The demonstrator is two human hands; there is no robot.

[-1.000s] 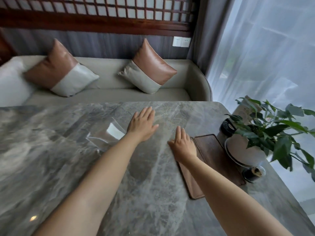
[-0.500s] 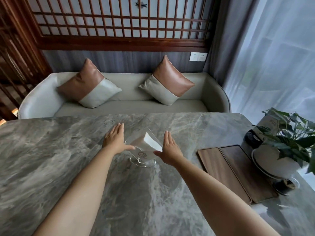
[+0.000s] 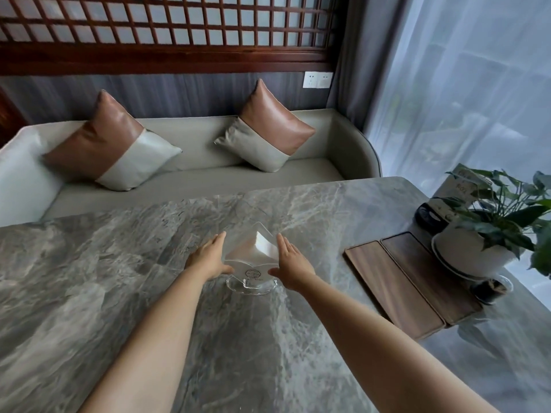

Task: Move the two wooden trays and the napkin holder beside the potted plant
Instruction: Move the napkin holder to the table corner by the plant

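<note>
A clear napkin holder (image 3: 252, 257) with white napkins stands upright on its round base in the middle of the marble table (image 3: 119, 278). My left hand (image 3: 207, 259) presses flat on its left side and my right hand (image 3: 293, 263) on its right side, thumbs low near the base. Two wooden trays lie side by side at the right: a lighter tray (image 3: 390, 289) and a darker tray (image 3: 429, 275). The darker one lies right next to the white pot of the potted plant (image 3: 474, 248).
A small dark cup (image 3: 489, 289) stands in front of the pot and a dark round object (image 3: 429, 214) behind it. A grey sofa (image 3: 208, 174) with cushions runs along the table's far edge. A curtained window is at the right.
My right hand left the trays and both hands went to the napkin holder. They have closed in from either side until they press against it. The view swung left.
</note>
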